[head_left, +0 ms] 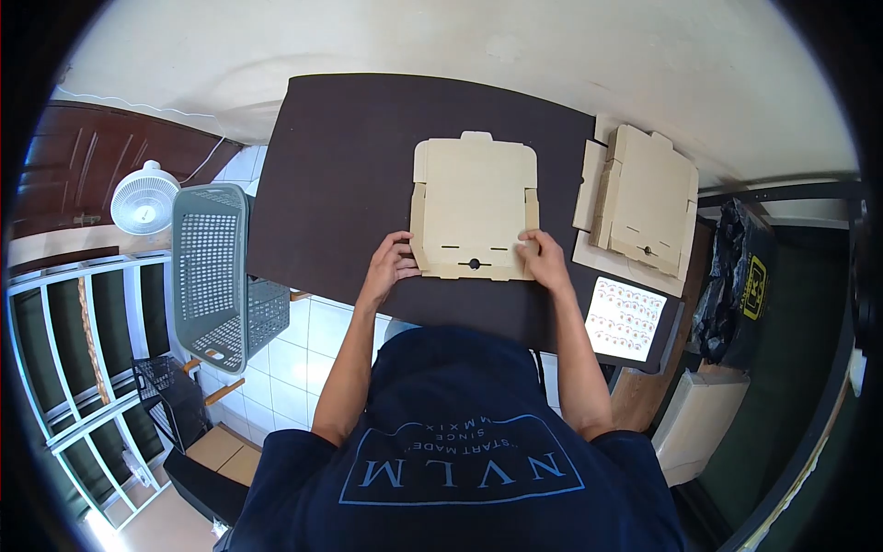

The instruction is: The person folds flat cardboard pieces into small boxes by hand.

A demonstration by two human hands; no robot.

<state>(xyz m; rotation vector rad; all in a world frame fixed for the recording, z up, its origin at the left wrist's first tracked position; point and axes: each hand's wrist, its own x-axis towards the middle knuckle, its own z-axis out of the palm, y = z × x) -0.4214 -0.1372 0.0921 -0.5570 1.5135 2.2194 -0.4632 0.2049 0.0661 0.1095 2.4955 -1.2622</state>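
A brown cardboard box (475,207), partly folded, lies on the dark table in front of me. Its side walls stand partly raised, and its lid panel with a tab points away from me. Near the front edge are two slits and a dark round hole. My left hand (391,269) grips the left side wall near the front corner, fingers bent against it. At the opposite front corner, my right hand (544,260) has its fingers curled over the right side wall; part of the grip is hidden.
More flattened cardboard boxes (647,198) are stacked at the table's right end. A sticker sheet (625,318) lies nearer me on the right. Left of the dark table (340,175) stand a grey plastic basket (211,276) and a white fan (145,200).
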